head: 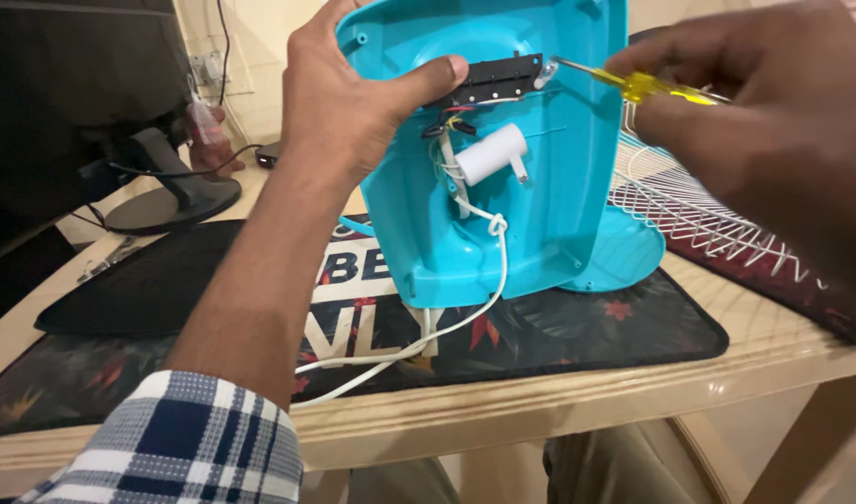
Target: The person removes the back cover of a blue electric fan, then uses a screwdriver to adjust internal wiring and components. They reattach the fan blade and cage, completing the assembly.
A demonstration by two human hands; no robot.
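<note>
Screwdriver (647,86) (yellow handle, thin metal shaft) lay nearly horizontal, long axis left-right, tip pointing left at the end of the black switch strip (496,80) inside the turquoise housing (540,187). Right hand (773,121) fingers pinched its handle. Left hand (353,93) gripped the upright housing on the mat (587,327), thumb on the strip.

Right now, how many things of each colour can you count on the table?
Turquoise: 1, the fan shell
Yellow: 1, the screwdriver
White: 3, the cord, the cylinder, the wire grille
Black: 2, the switch strip, the monitor stand
Total: 7
</note>
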